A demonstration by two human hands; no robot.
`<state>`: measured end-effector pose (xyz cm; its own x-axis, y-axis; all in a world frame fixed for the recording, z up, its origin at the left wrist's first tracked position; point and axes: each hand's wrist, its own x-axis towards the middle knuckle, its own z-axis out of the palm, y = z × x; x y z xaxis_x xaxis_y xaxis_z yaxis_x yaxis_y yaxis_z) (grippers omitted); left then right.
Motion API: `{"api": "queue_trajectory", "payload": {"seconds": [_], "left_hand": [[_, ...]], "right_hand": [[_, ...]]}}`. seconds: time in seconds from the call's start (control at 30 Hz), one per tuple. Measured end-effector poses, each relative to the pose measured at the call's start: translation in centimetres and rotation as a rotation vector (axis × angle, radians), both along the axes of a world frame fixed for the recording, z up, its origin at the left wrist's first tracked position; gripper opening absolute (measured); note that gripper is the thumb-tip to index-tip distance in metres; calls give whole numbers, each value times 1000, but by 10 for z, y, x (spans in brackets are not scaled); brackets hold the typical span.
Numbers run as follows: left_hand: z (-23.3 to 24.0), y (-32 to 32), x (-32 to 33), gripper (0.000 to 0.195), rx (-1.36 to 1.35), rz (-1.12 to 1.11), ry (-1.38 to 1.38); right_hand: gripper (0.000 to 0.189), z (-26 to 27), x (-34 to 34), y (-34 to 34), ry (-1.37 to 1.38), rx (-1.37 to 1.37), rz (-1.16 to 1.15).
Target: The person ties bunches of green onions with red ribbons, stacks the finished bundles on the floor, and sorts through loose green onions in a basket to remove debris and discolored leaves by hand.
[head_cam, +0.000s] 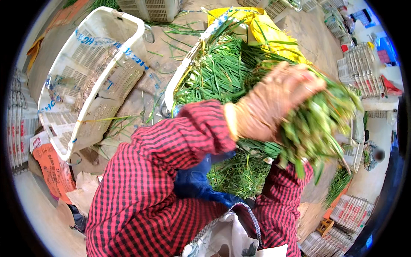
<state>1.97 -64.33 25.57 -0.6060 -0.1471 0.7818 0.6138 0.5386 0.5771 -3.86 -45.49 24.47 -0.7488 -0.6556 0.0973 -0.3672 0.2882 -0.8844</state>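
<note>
My left hand [266, 102], blurred by motion, reaches across to the right and grips a bunch of leafy green stalks [316, 128]. The stalks' pale ends hang down towards me. My right sleeve [287, 183] rises to the underside of this bunch, which hides my right hand. Beyond my left forearm, a white plastic crate [181, 72] holds a heap of long green leaves [221, 67] like garlic chives. A yellow woven sack [273, 35] drapes over its far side. More loose green leaves [240, 175] lie below my wrist, near a blue plastic sheet [192, 180].
At the left, a white slatted crate [96, 90] stands tilted, with bits of debris inside. Near it lies an orange printed sack [54, 170]. Stacked crates [362, 70] line the right side. Stray leaves [120, 125] are scattered on the floor [167, 57].
</note>
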Motion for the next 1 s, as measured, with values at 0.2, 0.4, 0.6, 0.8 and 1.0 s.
{"api": "queue_trajectory", "payload": {"seconds": [0.2, 0.4, 0.6, 0.8, 1.0], "left_hand": [[100, 71, 39, 114, -82, -79, 224], [136, 135, 76, 88, 631, -628, 143], [37, 223, 100, 31, 2051, -1215, -617], [-116, 303, 171, 45, 2235, -919, -1124], [-179, 332, 189, 60, 2270, -1026, -1562]], "right_hand": [[112, 96, 44, 85, 371, 116, -181], [108, 160, 103, 141, 641, 271, -244], [112, 126, 190, 152, 190, 352, -170], [95, 21, 252, 250, -899, 496, -427], [64, -25, 177, 288, -991, 1120, -58]]}}
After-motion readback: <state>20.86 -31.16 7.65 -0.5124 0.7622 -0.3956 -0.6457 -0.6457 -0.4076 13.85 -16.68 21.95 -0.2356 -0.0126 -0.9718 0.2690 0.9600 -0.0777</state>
